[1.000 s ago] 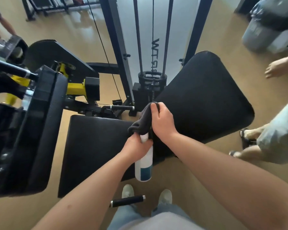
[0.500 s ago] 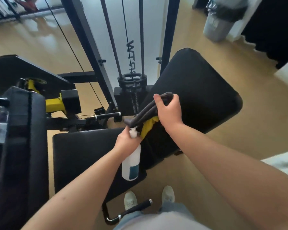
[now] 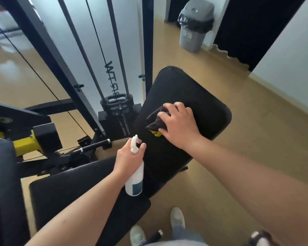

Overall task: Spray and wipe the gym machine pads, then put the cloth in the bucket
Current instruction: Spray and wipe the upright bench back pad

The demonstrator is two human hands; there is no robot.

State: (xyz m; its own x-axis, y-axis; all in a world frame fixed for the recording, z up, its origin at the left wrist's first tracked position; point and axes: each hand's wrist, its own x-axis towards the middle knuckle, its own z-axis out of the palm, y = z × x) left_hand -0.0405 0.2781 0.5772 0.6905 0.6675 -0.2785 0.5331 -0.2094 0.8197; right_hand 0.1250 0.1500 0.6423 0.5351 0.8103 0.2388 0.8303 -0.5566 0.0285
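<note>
A moment ago my right hand (image 3: pixel 180 121) held the cloth (image 3: pixel 156 121) up over the spray bottle (image 3: pixel 134 181). Now it has dropped to the back pad (image 3: pixel 203 107) at one o'clock, fingers (image 3: pixel 169 106) spread, pressing the cloth flat. My left hand (image 3: pixel 130 157) stays wrapped round the bottle's neck. Wiping has started, I judge. The seat pad (image 3: pixel 69 189) at seven o'clock waits, and I see no bucket.

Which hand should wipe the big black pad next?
Probably the right. The right hand presses the cloth flat on the back pad, while the left hand grips the spray bottle.
</note>
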